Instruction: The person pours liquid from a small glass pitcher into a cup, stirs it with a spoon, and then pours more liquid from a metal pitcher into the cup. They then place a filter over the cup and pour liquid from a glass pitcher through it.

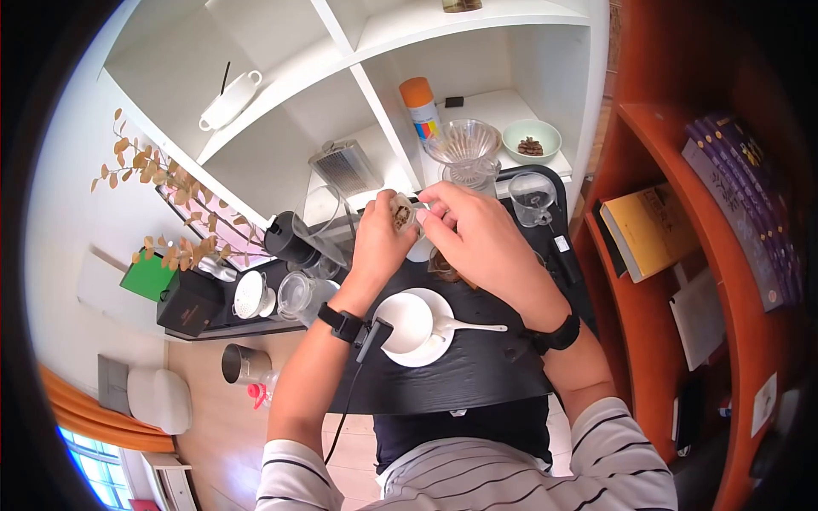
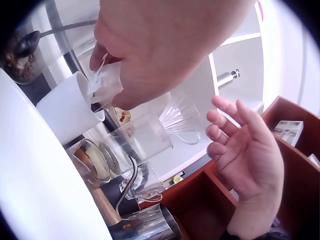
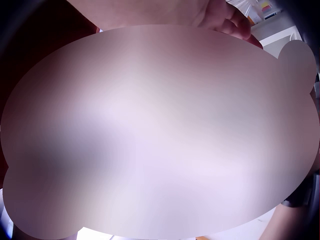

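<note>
My left hand [image 1: 383, 243] pinches a small translucent packet [image 1: 401, 213] with brown bits inside, above the black table. Beside it is my right hand [image 1: 481, 243], its fingertips near the packet's edge. In the left wrist view my left hand [image 2: 160, 47] grips the whitish packet [image 2: 107, 87] by a white cup [image 2: 67, 110]; my right hand [image 2: 250, 155] stands apart, palm showing and fingers loosely bent. A white cup [image 1: 406, 322] sits on a saucer [image 1: 430, 351] nearer my body. Most of the right wrist view is blurred; a hand [image 3: 220, 17] shows along its top.
A spoon [image 1: 477, 326] lies across the saucer. Left of my hands stand a glass jug [image 1: 296, 296] and a black-topped vessel [image 1: 288, 242]. Behind are a ribbed glass dripper [image 1: 464, 143] and a pale green bowl [image 1: 545, 136]; a glass cup [image 1: 532, 200] stands right.
</note>
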The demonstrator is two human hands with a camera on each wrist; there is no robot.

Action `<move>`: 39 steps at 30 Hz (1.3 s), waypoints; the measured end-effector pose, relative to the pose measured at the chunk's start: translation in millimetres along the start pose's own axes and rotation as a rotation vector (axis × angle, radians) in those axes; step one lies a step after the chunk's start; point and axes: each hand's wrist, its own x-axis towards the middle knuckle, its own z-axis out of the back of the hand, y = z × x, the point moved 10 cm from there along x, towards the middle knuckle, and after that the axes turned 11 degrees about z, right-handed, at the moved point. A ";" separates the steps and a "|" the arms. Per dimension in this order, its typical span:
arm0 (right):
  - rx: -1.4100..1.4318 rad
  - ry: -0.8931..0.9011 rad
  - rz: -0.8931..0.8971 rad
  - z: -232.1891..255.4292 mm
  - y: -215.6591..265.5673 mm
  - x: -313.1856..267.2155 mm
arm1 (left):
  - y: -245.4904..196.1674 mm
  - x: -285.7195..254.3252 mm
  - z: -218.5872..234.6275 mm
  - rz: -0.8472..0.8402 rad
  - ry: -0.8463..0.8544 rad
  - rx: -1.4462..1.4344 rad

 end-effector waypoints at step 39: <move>-0.180 0.367 0.152 -16.4 3.9 -13.9 | 11.2 7.4 -22.6 0.033 0.059 0.053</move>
